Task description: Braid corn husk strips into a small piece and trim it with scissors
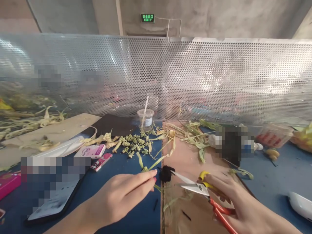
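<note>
My left hand (122,195) is closed in a pinch over a pale green leaf strip (156,163), whose ends stick out around the fingertips. In my right hand (239,201) are scissors (198,188) with one yellow and one red handle, their blades apart. The blade tips point left toward a small black fuzzy clump (166,174) just beyond my left fingertips. Whether the clump is held or lies on the table cannot be told. Behind my left hand lies a pile of small green knotted pieces (136,144).
A clear plastic cup (145,117) with a straw stands before the perforated metal screen (207,78). Left are a phone (56,198), a pink-and-white box (89,151) and a small pink packet (101,162). Dried leaf strips (195,133) lie behind; a white object (301,204) sits far right.
</note>
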Action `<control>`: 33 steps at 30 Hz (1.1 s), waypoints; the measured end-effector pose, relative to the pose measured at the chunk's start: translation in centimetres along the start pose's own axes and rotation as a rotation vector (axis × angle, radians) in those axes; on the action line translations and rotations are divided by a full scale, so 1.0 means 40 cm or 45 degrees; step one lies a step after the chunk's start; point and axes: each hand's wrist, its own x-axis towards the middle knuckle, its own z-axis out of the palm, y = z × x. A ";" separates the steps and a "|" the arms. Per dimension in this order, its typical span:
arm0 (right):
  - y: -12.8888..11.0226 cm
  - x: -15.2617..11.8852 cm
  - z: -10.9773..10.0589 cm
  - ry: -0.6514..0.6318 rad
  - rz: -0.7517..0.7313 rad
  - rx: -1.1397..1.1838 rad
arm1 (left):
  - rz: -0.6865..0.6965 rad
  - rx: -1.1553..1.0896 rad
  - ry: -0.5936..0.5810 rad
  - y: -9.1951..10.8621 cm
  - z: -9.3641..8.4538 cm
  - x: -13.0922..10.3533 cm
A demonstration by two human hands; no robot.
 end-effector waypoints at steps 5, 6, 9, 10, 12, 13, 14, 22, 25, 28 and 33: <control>-0.002 0.008 0.000 -0.199 -0.090 -0.041 | -0.003 -0.034 -0.019 -0.005 -0.001 -0.005; -0.001 0.009 0.001 -0.219 -0.086 -0.036 | 0.004 -0.041 -0.022 -0.005 -0.002 -0.005; 0.001 0.009 0.005 -0.248 -0.079 0.008 | 0.011 -0.060 -0.024 -0.004 -0.003 -0.005; 0.002 0.008 0.006 -0.249 -0.078 0.022 | 0.010 -0.064 -0.025 -0.004 -0.003 -0.006; 0.003 0.007 0.009 -0.254 -0.079 0.044 | -0.003 -0.065 -0.023 -0.003 -0.001 -0.007; 0.003 0.006 0.010 -0.259 -0.079 0.052 | -0.010 -0.064 -0.020 -0.003 0.000 -0.008; 0.002 0.006 0.012 -0.264 -0.081 0.059 | -0.013 -0.066 -0.018 -0.002 0.000 -0.009; -0.017 0.002 0.016 -0.301 -0.062 0.055 | 0.015 -0.126 -0.013 -0.004 -0.001 -0.007; -0.023 0.002 0.016 -0.320 -0.036 0.033 | 0.008 -0.126 -0.021 -0.004 0.002 -0.006; -0.025 0.003 0.020 -0.325 -0.024 0.034 | 0.025 -0.120 -0.011 -0.003 0.006 -0.007; -0.022 0.000 0.025 -0.329 -0.048 0.063 | 0.045 -0.103 -0.025 0.000 0.005 -0.012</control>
